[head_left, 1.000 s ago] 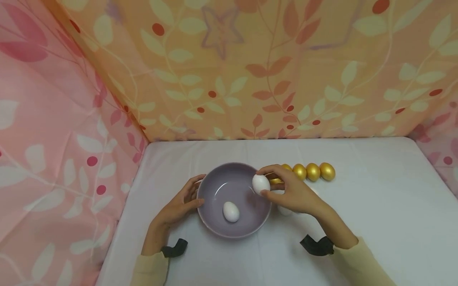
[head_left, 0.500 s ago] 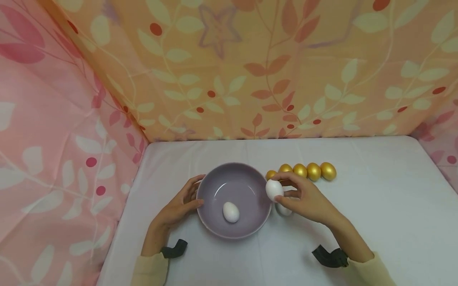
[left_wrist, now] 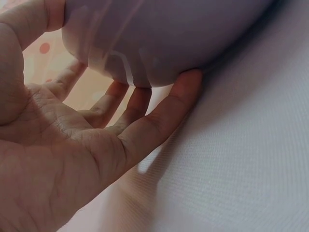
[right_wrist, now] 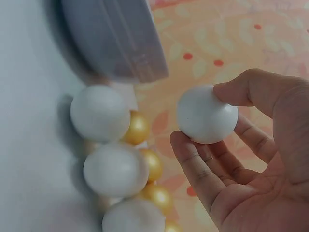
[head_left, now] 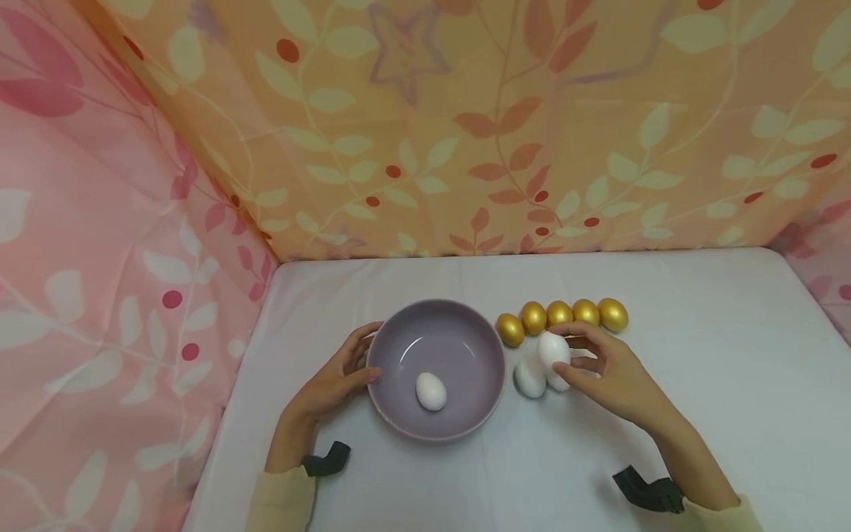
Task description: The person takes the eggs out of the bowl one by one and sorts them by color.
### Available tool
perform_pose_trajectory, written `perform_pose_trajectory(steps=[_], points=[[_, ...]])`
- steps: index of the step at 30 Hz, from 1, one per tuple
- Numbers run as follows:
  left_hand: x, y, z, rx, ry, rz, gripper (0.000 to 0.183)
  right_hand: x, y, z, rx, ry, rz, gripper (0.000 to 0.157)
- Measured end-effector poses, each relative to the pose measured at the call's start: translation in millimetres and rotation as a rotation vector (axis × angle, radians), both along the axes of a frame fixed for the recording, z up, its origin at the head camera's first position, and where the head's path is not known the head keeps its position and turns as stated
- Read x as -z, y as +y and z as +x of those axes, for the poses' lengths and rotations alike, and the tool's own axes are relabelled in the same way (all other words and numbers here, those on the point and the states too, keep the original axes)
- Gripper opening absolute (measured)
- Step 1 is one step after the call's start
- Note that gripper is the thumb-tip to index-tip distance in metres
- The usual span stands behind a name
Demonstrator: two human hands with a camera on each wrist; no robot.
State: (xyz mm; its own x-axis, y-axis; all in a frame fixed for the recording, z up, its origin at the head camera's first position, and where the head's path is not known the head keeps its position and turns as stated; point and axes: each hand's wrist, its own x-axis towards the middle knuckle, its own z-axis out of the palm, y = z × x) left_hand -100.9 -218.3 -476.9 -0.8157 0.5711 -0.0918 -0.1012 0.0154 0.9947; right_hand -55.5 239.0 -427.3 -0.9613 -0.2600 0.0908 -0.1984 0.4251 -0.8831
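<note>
My left hand [head_left: 339, 375] steadies a purple bowl [head_left: 459, 340], thumb at the rim and fingers against its outer wall; the left wrist view shows the fingertips on the bowl's side [left_wrist: 140, 43]. One white egg [head_left: 431, 391] lies inside the bowl. To the right of it, my right hand [head_left: 612, 373] pinches another white egg [right_wrist: 206, 114] between thumb and fingertips. That egg is held above a row of white eggs [right_wrist: 116, 169] on the table, partly hiding them in the head view.
Several golden eggs [head_left: 533, 318] stand in a line behind the white ones. A white cloth [head_left: 425, 488] covers the table. Patterned fabric walls [head_left: 412, 148] rise at the back and sides. Each wrist carries a dark strap piece [head_left: 327, 459].
My right hand has moved right with the egg, from above the bowl's right rim to above the white eggs on the table. The left hand and bowl have stayed put.
</note>
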Motion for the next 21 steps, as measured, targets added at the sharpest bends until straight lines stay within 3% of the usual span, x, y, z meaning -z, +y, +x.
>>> perform_pose_trajectory(steps=[21], points=[[1.9,0.4,0.3,-0.017,-0.028,0.019,0.075,25.2,49.5,12.1,0.177,0.072,0.122,0.052]])
